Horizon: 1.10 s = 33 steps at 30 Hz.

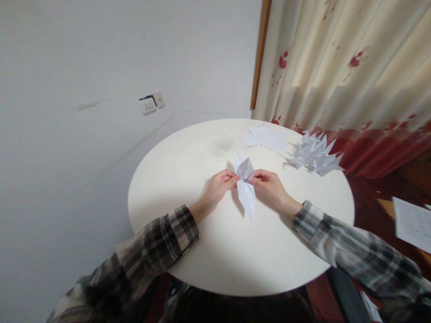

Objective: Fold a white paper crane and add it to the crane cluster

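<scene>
Between my two hands is a folded white paper figure, an origami piece with pointed ends at top and bottom and a raised flap in its middle. My left hand pinches its left side with thumb and fingers. On the opposite side my right hand grips the paper near its centre in the same way. The figure is held just over the round white table, casting a shadow to its left. The fingers partly hide the paper's middle edges.
A cluster of folded white paper cranes stands at the table's right rear. Flat white paper lies near the back edge. Behind are a wall with a socket and a flowered curtain. A printed sheet is at far right.
</scene>
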Each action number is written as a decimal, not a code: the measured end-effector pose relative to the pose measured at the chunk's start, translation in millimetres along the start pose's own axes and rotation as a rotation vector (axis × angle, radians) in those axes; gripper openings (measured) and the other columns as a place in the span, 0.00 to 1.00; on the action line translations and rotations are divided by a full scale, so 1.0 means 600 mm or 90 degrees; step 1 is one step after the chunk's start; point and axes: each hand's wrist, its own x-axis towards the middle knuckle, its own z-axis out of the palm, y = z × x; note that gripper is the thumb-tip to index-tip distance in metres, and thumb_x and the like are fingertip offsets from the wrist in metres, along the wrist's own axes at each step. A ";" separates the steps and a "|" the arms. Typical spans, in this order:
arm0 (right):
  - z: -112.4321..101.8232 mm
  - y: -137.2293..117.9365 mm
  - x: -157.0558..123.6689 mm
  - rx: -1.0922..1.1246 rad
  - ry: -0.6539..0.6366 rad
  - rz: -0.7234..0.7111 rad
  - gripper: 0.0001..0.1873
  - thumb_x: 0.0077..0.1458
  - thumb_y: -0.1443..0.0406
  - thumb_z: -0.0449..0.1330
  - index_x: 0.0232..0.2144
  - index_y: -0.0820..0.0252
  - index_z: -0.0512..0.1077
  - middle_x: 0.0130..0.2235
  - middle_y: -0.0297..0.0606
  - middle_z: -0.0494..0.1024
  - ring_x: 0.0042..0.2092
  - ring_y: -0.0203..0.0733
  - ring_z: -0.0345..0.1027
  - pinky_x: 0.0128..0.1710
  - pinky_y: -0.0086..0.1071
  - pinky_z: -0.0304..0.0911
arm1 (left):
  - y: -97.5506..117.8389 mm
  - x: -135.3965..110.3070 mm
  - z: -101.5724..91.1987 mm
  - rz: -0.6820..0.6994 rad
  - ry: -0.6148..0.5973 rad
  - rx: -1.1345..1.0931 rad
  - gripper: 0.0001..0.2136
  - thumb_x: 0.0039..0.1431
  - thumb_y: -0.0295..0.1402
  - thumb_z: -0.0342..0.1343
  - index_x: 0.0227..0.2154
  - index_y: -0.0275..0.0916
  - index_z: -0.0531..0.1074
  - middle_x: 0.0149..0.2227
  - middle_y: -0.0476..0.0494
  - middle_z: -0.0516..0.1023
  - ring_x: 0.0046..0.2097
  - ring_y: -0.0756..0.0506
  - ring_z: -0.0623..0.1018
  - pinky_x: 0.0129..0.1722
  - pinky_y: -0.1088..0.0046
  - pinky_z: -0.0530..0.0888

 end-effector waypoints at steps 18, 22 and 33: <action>0.008 -0.005 -0.003 -0.040 0.069 -0.024 0.14 0.41 0.57 0.64 0.17 0.60 0.67 0.20 0.30 0.67 0.24 0.32 0.57 0.25 0.29 0.53 | -0.003 -0.002 0.006 -0.003 -0.029 0.016 0.15 0.43 0.41 0.63 0.25 0.35 0.67 0.27 0.49 0.74 0.32 0.51 0.74 0.37 0.72 0.71; 0.008 -0.003 -0.004 -0.034 0.078 -0.017 0.14 0.40 0.57 0.65 0.17 0.60 0.67 0.20 0.30 0.67 0.23 0.31 0.56 0.24 0.28 0.52 | -0.003 0.000 0.006 0.000 -0.031 0.031 0.14 0.42 0.40 0.63 0.24 0.35 0.66 0.25 0.50 0.73 0.30 0.52 0.73 0.36 0.73 0.70; 0.009 -0.007 -0.007 -0.044 0.074 -0.030 0.15 0.39 0.56 0.65 0.18 0.59 0.66 0.19 0.30 0.67 0.23 0.32 0.57 0.22 0.28 0.53 | -0.001 -0.004 0.009 0.033 -0.011 0.051 0.13 0.43 0.39 0.62 0.22 0.36 0.65 0.23 0.51 0.72 0.28 0.52 0.73 0.33 0.74 0.70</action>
